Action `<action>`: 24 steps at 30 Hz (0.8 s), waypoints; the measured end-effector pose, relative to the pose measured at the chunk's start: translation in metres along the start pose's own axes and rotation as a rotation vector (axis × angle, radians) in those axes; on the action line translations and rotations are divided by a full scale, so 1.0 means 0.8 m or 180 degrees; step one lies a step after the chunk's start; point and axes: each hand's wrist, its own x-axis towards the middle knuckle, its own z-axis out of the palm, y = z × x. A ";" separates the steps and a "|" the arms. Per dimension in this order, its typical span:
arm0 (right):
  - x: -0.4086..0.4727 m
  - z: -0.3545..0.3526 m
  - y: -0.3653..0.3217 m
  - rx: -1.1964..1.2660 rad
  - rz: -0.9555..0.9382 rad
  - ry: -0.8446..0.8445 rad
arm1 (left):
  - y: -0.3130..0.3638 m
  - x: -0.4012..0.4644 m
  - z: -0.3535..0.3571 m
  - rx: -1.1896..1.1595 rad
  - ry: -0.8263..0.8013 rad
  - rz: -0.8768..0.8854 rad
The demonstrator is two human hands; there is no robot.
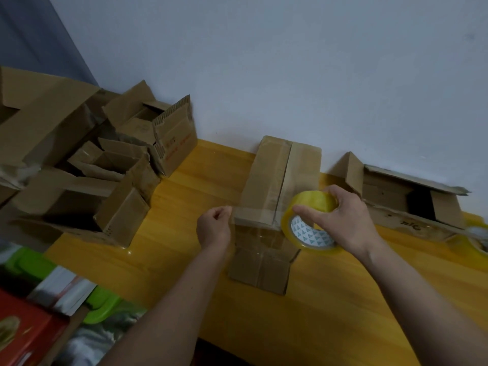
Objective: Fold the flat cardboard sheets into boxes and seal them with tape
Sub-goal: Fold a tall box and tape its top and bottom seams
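My right hand (340, 220) grips the roll of tape (310, 223), thumb across its face and fingers curled over the rim, just beside the near right corner of the box (274, 196) I am sealing. My left hand (214, 228) pinches what looks like the free end of the clear strip at the box's near left corner; the film is too faint for me to be sure it runs unbroken across to the roll. The box stands in the middle of the yellow bench (190, 233), its far end close to the wall (290, 62), with its top flaps closed and a strip already along the centre seam.

I judge the box light and fairly stiff, though its thin walls would dent under a hard press, so I would steady it by the corners and edges. The tape is sticky and limp and will cling to itself if it goes slack; I hold it by the end and by the roll's rim.

I count one box in hand and one open box (412, 202) along the far edge to the right. At the left end sits a pile of open boxes (87, 165), at least four, overlapping too much to count exactly. One roll is in my grip, and a second roll (479, 237) seems to lie at the right edge, blurred.
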 end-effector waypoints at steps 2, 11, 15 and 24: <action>0.003 0.002 0.000 -0.0098 0.0040 0.0010 | -0.003 -0.001 0.004 0.0048 -0.0079 -0.0084; 0.008 0.004 0.000 -0.0210 0.0002 0.0005 | 0.003 0.002 0.003 -0.0952 -0.0379 -0.0862; 0.008 0.003 0.001 -0.0221 -0.0037 -0.0080 | 0.005 -0.002 -0.002 -0.1595 -0.0597 -0.1512; 0.004 0.003 -0.007 -0.0430 -0.0056 -0.0078 | -0.011 0.002 0.013 0.0285 -0.0747 -0.1254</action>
